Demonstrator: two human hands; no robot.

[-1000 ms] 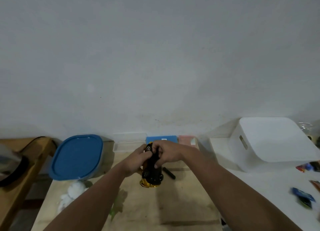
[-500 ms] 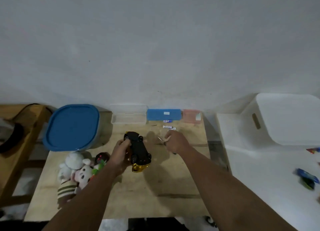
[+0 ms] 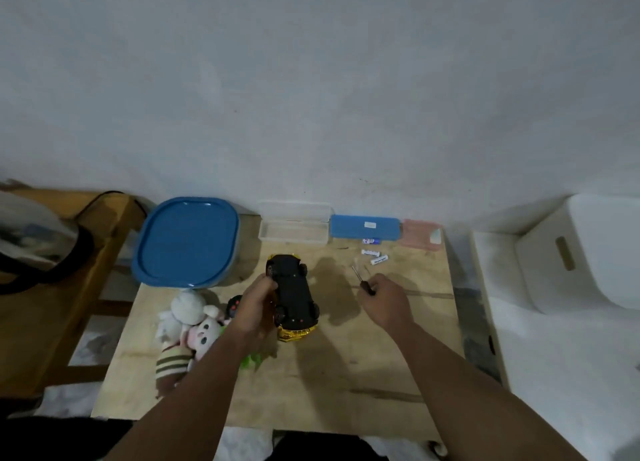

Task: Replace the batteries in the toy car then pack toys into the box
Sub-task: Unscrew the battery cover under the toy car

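Between the two hands, which are held well apart over the wooden table [image 3: 346,374], the battery job is at its unscrewing stage, as far as I can judge. The left hand [image 3: 258,301] is clamped around the side of the toy car [image 3: 293,296], which is turned belly-up so its black underside and wheels face the camera and its gold body shows only at the near end. The right hand [image 3: 384,296] is closed on the dark handle of a small screwdriver [image 3: 362,280], whose thin metal shaft points away from the person toward the far edge of the table. Just beyond that tip lie two white batteries [image 3: 374,256], loose on the wood and apart from the car (whether they are the fresh ones or the spent ones I cannot tell). Left of the left hand sits a heap of plush toys [image 3: 188,325], and beyond it a container with a blue lid [image 3: 187,240], probably the box for packing, still shut. The battery cover cannot be made out on the dark underside, so its state is unclear. The next move likely calls for bringing the screwdriver tip across to the underside, seating it squarely in a screw while the left hand keeps the car steady.
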